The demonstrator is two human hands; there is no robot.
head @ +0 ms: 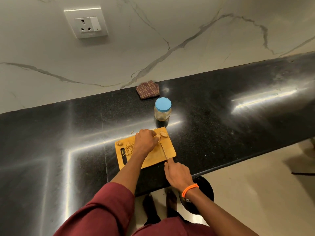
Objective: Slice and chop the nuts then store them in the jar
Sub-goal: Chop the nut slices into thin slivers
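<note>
Nuts (163, 134) pinched by left hand (145, 140), right hand (178, 172) gripping knife (164, 151); lidded jar (162, 109) behind board (144, 148).

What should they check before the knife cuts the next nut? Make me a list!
1. Left hand holds a nut on the wooden cutting board: ok.
2. Right hand grips the silver knife: ok.
3. Left fingertips away from the blade: cannot tell, they are hidden.
4. Board fully on the black stone counter: ok.
5. Chopped nut pieces piled aside: ok.
6. Glass jar ready for filling: not ok, its blue lid is on.
</note>
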